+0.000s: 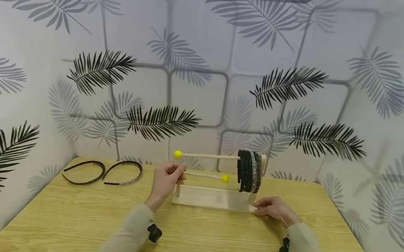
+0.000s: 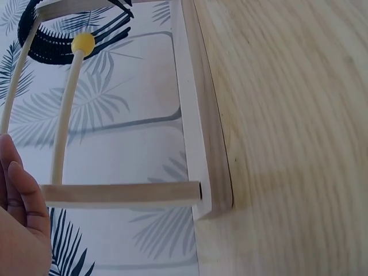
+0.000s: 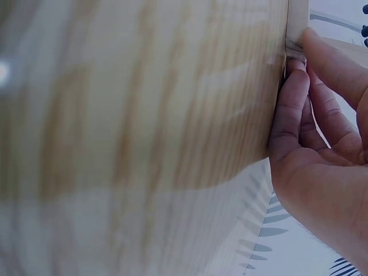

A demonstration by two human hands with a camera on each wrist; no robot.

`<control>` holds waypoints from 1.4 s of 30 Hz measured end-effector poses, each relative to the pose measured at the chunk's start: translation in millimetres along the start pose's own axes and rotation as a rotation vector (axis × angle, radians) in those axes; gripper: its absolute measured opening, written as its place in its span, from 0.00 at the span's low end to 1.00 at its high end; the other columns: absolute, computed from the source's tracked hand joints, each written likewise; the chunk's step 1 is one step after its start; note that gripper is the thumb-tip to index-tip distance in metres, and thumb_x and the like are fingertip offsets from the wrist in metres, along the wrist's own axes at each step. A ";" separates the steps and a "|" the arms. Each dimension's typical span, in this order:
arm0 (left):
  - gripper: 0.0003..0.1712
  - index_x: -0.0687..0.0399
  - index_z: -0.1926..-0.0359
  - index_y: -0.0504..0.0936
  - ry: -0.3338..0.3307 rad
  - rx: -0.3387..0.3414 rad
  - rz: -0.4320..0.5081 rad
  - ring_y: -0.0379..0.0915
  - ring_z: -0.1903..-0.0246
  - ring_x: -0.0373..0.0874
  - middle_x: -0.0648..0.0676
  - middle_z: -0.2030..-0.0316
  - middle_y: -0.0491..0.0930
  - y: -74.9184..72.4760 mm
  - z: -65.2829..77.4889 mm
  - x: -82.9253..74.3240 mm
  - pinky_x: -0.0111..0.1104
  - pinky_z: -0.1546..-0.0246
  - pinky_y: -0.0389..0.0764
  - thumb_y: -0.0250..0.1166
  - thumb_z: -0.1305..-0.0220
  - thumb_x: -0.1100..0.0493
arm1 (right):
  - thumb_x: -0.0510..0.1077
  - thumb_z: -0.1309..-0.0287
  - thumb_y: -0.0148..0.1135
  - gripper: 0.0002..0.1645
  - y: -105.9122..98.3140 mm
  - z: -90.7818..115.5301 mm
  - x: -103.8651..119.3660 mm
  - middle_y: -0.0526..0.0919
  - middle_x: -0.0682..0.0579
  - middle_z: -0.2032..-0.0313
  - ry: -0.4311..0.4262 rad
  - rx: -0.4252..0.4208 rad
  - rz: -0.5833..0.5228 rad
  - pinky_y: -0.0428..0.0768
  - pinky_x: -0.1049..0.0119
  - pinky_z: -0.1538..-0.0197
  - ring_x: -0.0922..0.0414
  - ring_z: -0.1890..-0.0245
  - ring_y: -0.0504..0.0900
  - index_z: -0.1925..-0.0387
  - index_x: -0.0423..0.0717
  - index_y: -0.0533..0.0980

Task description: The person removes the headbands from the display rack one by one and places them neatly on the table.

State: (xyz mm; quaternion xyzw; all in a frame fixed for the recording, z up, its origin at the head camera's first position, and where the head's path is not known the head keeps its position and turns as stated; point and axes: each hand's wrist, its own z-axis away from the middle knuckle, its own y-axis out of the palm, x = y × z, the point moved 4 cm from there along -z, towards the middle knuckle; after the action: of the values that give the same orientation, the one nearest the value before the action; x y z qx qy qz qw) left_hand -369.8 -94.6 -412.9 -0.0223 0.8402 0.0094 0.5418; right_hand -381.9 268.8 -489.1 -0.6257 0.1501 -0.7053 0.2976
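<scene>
A wooden stand [image 1: 211, 203] has a flat base and a post at each end. Its upper rod [image 1: 209, 156] runs from the right post to a yellow ball [image 1: 178, 154]; the lower rod [image 2: 64, 121] starts at the left post [image 2: 126, 194] and ends in another yellow ball [image 2: 83, 43]. Several dark headbands [image 1: 247, 171], one glittery, hang on the upper rod's right end. My left hand [image 1: 166, 180] holds the top of the left post, its contact partly hidden in the left wrist view. My right hand [image 3: 322, 126] grips the base's right end between thumb and fingers.
Two more headbands, a dark one [image 1: 83, 185] and one with a glittery part [image 1: 128, 182], lie on the table [image 1: 62, 218] to the left of the stand. A leaf-patterned wall [image 1: 197, 100] rises behind the table and along both sides.
</scene>
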 end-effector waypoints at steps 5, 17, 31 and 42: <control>0.10 0.67 0.67 0.85 -0.023 0.021 0.038 0.79 0.80 0.53 0.59 0.79 0.82 10.5 7.6 -16.2 0.27 0.78 0.77 0.63 0.32 0.62 | 0.38 0.46 0.72 0.17 0.8 -1.7 -1.9 0.84 0.46 0.59 -0.003 0.000 -0.007 0.77 0.64 0.57 0.57 0.62 0.78 0.55 0.36 0.82; 0.11 0.64 0.67 0.86 -0.007 0.065 -0.007 0.79 0.81 0.52 0.64 0.77 0.82 29.4 5.4 -12.2 0.35 0.77 0.80 0.62 0.31 0.61 | 0.38 0.46 0.71 0.16 1.1 -2.3 -1.0 0.84 0.46 0.58 0.004 0.005 -0.015 0.77 0.62 0.54 0.56 0.61 0.78 0.55 0.36 0.82; 0.13 0.63 0.65 0.85 -0.019 0.076 0.079 0.75 0.85 0.39 0.56 0.81 0.82 55.8 -0.7 13.0 0.28 0.81 0.76 0.63 0.31 0.57 | 0.39 0.46 0.72 0.17 0.9 -1.6 -1.0 0.84 0.47 0.58 0.002 0.007 0.009 0.76 0.65 0.56 0.57 0.61 0.77 0.54 0.37 0.82; 0.12 0.63 0.63 0.85 -0.019 0.139 0.068 0.77 0.82 0.39 0.64 0.76 0.83 78.9 2.5 10.8 0.27 0.79 0.77 0.63 0.31 0.57 | 0.39 0.46 0.72 0.17 0.3 -0.9 0.2 0.84 0.47 0.59 0.008 0.001 -0.003 0.76 0.65 0.57 0.57 0.61 0.77 0.55 0.36 0.82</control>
State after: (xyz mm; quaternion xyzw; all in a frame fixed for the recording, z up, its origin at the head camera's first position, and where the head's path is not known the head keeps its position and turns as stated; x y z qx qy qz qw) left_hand -375.7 -16.1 -424.5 0.0440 0.8340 -0.0303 0.5492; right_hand -382.8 268.2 -489.3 -0.6231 0.1501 -0.7081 0.2964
